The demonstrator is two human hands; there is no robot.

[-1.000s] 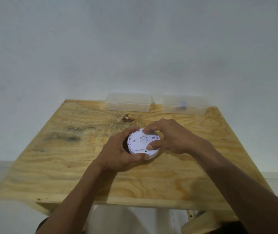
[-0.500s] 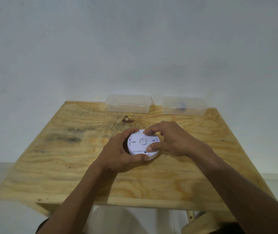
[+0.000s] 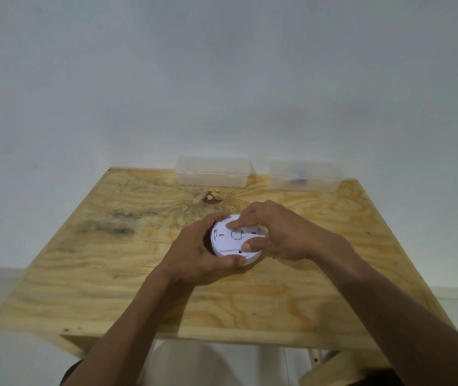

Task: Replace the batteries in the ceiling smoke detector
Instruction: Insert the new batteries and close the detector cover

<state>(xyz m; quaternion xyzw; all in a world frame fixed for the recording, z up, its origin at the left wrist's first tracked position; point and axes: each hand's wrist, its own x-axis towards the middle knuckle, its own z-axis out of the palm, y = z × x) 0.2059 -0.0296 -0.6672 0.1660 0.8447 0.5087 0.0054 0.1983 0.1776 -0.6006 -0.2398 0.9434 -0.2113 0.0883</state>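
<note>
A round white smoke detector (image 3: 229, 240) lies back side up on the plywood table (image 3: 110, 274), near its middle. My left hand (image 3: 194, 254) wraps around its left and near rim, thumb along the front edge. From the right, my right hand (image 3: 275, 235) grips it too: the index finger presses on the top of the back plate and the thumb rests on its lower right. The detector's right side is hidden under my fingers.
Two clear plastic boxes stand at the table's far edge against the white wall: one (image 3: 213, 171) at centre, another (image 3: 304, 176) to its right with a small bluish object inside. A dark knot (image 3: 211, 198) marks the wood behind the detector.
My right index finger has slid leftward across the detector's back plate and the thumb has shifted slightly. The left hand keeps the same grip.
</note>
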